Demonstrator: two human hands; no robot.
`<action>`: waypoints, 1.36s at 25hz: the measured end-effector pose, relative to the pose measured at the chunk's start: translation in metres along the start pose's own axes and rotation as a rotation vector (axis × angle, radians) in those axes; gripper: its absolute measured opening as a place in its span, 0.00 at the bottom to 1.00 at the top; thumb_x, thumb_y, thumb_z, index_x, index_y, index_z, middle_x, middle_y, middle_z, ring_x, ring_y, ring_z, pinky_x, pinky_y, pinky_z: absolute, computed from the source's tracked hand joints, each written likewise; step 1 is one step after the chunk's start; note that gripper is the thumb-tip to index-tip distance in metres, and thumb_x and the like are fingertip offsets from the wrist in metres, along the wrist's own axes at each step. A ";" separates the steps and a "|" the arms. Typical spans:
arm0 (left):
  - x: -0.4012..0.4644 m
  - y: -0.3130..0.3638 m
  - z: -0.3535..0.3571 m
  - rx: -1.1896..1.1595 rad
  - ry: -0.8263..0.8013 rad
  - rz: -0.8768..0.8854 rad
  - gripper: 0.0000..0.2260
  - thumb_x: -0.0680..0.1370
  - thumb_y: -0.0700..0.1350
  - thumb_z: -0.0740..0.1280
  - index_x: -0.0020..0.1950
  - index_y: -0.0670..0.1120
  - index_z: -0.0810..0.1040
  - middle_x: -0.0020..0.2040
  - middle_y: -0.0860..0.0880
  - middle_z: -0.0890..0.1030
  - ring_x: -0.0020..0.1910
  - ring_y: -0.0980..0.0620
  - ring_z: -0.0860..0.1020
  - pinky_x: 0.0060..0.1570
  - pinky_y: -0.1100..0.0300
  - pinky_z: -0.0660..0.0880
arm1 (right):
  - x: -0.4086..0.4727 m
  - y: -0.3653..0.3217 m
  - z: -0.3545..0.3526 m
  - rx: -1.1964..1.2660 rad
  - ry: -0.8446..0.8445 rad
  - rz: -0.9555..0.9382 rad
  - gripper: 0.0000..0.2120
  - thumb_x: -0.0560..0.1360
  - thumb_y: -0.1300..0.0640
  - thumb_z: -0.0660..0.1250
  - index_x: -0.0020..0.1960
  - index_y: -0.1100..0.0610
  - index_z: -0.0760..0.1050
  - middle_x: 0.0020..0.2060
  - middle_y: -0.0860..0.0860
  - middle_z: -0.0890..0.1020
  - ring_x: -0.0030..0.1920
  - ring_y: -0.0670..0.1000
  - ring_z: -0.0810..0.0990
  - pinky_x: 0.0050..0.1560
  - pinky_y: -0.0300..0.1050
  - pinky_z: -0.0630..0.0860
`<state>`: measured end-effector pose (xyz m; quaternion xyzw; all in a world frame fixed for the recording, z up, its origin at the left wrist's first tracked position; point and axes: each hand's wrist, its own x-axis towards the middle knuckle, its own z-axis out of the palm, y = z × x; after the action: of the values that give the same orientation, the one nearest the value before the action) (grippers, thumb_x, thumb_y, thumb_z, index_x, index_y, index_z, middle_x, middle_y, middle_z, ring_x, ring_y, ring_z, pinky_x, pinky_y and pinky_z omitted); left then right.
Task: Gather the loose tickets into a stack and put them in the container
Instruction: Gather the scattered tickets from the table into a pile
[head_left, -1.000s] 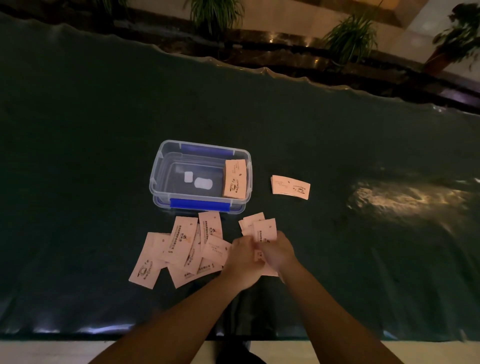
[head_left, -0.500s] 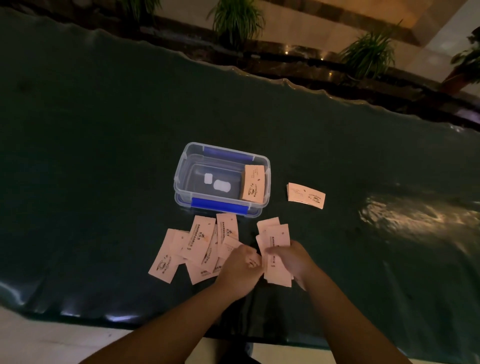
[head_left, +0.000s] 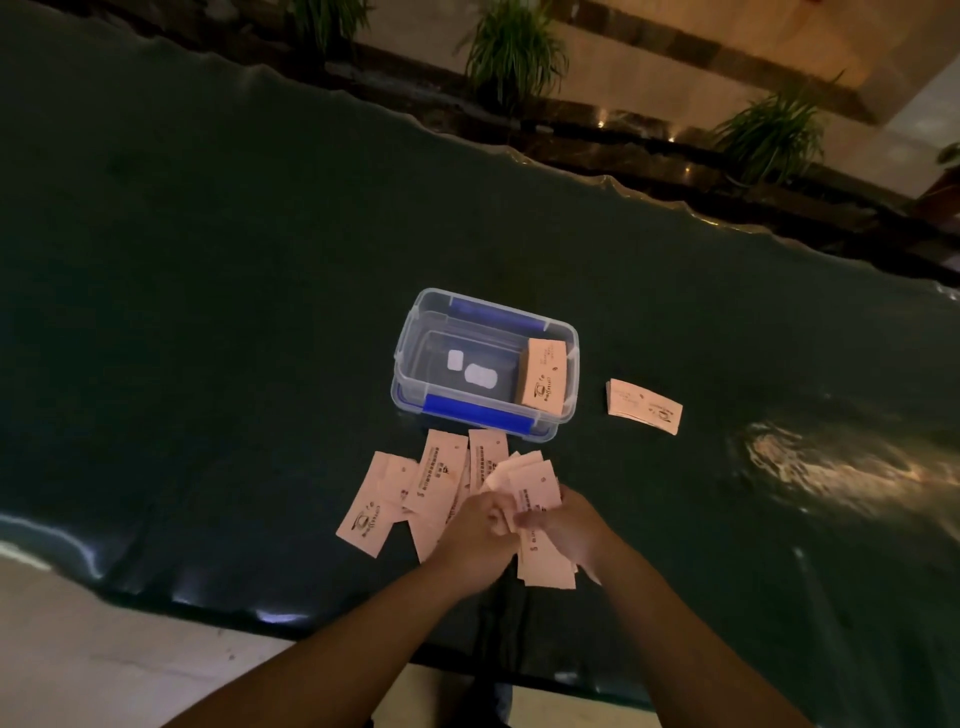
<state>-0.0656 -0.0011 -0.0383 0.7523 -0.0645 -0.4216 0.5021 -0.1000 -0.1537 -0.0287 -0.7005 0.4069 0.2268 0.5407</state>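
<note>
Head view: both hands (head_left: 524, 525) grip loose tickets (head_left: 540, 493) near container (head_left: 485, 421).

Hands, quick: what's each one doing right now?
Left hand: closed on the bunch of tickets.
Right hand: closed on the same bunch, from the other side.

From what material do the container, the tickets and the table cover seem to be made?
Container: clear plastic, see-through walls, blue clips. Tickets: thin pinkish printed paper, probably matte, lying flat and overlapping. Table cover: dark glossy sheet, perhaps vinyl; it shows glare and a wavy edge.
</note>
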 end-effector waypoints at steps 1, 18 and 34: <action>-0.002 -0.001 -0.003 -0.001 0.021 0.023 0.08 0.79 0.45 0.71 0.53 0.57 0.77 0.57 0.56 0.79 0.59 0.55 0.78 0.53 0.61 0.74 | 0.000 -0.001 -0.001 0.036 0.007 -0.003 0.19 0.76 0.63 0.76 0.63 0.49 0.79 0.64 0.54 0.84 0.57 0.53 0.80 0.56 0.53 0.72; 0.005 -0.032 -0.044 0.381 0.325 -0.029 0.21 0.76 0.45 0.72 0.69 0.52 0.76 0.69 0.52 0.74 0.65 0.54 0.68 0.63 0.58 0.66 | 0.014 -0.022 0.025 0.357 0.053 0.081 0.17 0.79 0.62 0.72 0.65 0.50 0.76 0.59 0.55 0.84 0.60 0.59 0.82 0.67 0.68 0.75; 0.003 -0.034 -0.017 0.105 0.200 0.018 0.14 0.79 0.39 0.69 0.63 0.50 0.78 0.65 0.51 0.76 0.59 0.55 0.73 0.45 0.69 0.72 | 0.002 0.008 0.021 0.508 -0.065 0.113 0.13 0.80 0.59 0.70 0.64 0.52 0.83 0.53 0.56 0.90 0.58 0.61 0.87 0.61 0.64 0.81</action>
<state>-0.0629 0.0263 -0.0652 0.8152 -0.0431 -0.3360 0.4697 -0.1022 -0.1350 -0.0416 -0.5110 0.4718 0.1695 0.6983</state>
